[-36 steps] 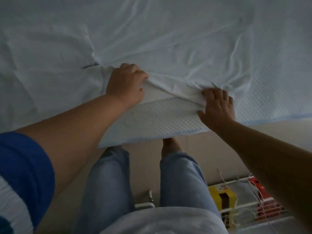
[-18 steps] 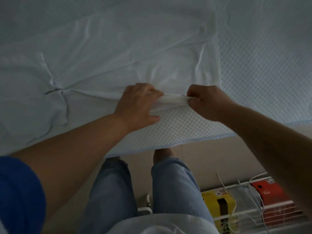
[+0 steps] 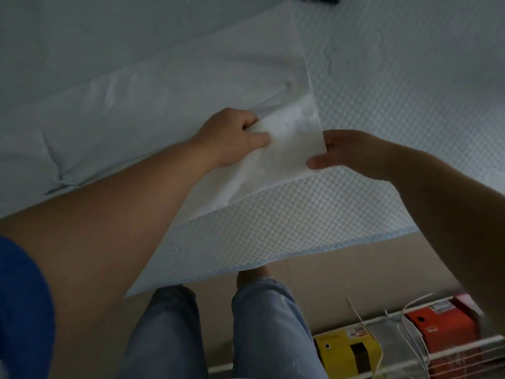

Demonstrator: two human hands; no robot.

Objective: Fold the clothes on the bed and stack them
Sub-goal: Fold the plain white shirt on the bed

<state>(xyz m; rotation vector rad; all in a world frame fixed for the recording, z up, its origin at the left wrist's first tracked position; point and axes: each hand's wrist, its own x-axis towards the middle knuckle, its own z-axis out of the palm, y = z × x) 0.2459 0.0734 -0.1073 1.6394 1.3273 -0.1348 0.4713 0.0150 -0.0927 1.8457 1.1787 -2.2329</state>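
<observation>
White garment lifted at its near corner above the bed

The corner is pinched by the left hand and the right hand (thumbs on top).

- White garment: thin, matt woven cloth, smooth with soft creases; its lifted corner looks half see-through.
- Bed cover: pale quilted cloth, matt, embossed all over with small raised dots, light blue trim along the near edge.
- Jeans: faded blue denim, matt.
- Near right: 2 glossy cardboard boxes, yellow box and orange box, on a white wire rack.
</observation>
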